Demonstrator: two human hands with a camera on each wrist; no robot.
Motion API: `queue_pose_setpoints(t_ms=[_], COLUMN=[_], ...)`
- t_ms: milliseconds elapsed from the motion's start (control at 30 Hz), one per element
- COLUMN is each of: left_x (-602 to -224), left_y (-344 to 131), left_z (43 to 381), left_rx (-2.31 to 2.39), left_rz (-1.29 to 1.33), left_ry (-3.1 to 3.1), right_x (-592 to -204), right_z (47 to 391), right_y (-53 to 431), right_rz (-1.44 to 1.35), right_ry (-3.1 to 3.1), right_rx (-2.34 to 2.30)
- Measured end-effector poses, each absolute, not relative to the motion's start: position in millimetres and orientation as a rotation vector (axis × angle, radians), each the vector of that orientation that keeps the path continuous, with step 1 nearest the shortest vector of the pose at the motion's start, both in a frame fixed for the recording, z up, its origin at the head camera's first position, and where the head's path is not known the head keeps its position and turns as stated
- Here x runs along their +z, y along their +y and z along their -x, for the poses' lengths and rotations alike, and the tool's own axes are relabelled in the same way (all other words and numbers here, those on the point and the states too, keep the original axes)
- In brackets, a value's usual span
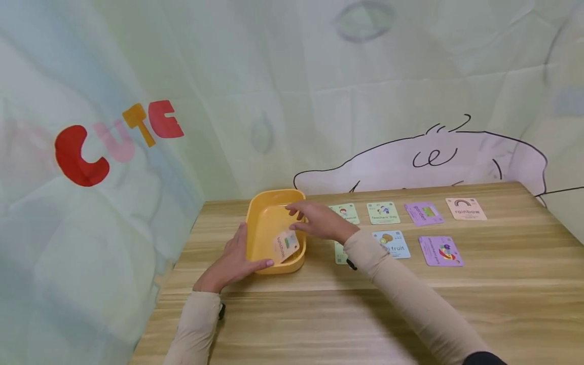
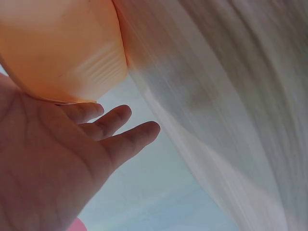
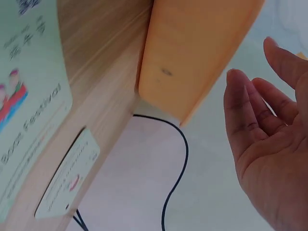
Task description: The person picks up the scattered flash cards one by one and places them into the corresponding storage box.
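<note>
A yellow plastic tray [image 1: 262, 223] stands on the wooden table at the left, with a "sunshine" picture card [image 1: 286, 245] lying in its front part. My left hand [image 1: 232, 262] touches the tray's left side, its thumb along the near rim. Its fingers look fairly straight beside the tray wall in the left wrist view. Above the tray's right side hovers my right hand [image 1: 319, 219], fingers loosely bent. The right wrist view shows that hand [image 3: 269, 125] with nothing in it, apart from the tray's outer wall [image 3: 187, 53].
Right of the tray, picture cards lie in two rows, including a teachers' day card [image 1: 384, 213], garden card [image 1: 424, 213], rainbow card [image 1: 466, 209], fruit card [image 1: 396, 245] and purple amusement park card [image 1: 440, 251]. My right forearm partly covers a green card [image 1: 340, 253]. A printed curtain [image 1: 255, 91] hangs behind.
</note>
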State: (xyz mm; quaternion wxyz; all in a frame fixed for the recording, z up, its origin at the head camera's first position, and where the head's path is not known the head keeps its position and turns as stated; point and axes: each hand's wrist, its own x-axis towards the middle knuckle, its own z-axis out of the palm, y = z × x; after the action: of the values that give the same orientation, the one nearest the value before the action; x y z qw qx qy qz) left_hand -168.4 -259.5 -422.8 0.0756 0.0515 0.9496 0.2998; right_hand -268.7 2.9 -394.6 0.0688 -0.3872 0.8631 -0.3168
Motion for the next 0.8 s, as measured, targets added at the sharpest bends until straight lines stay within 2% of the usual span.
queue_pose_setpoints(t_ms=[367,800], left_x=[-421.4,-424.1], left_y=[-262.3,-261.3], left_z=[168.0,169.2], left_rx=[0.903,0.884], left_rz=[-0.139,-0.165], left_ry=[2.864,2.864], right_x=[-390.7,-389.0], right_z=[270.3,272.1], right_y=[50.3,140.6], right_rz=[1.083,0.901], right_ry=[2.645,2.635], right_rx=[-1.083,-1.125])
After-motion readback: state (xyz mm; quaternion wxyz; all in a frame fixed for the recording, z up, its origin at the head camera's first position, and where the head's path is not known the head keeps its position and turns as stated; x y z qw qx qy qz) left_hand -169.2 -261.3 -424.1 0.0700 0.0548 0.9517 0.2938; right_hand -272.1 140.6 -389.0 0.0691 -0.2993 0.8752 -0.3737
